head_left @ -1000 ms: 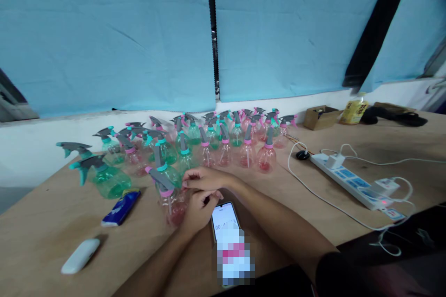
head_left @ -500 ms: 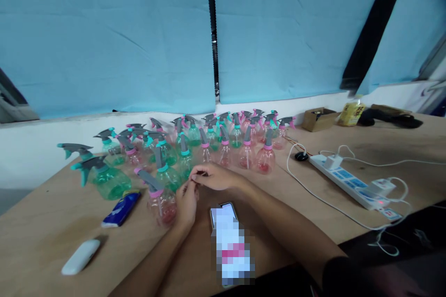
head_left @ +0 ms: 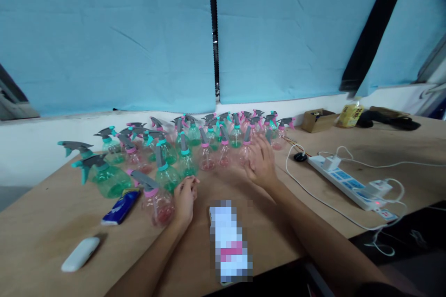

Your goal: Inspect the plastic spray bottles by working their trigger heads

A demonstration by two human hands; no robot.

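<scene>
On the worktop, the left hand curls loosely beside a pink spray bottle; at one o'clock, the right hand, grip open, reaches a bottle in the cluster.

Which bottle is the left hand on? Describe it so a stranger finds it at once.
Start at the table and find the crowd of spray bottles near the wall. The pink bottle stands at its near edge, touching the left hand. It is the closest to the camera, beside the blue packet.
</scene>
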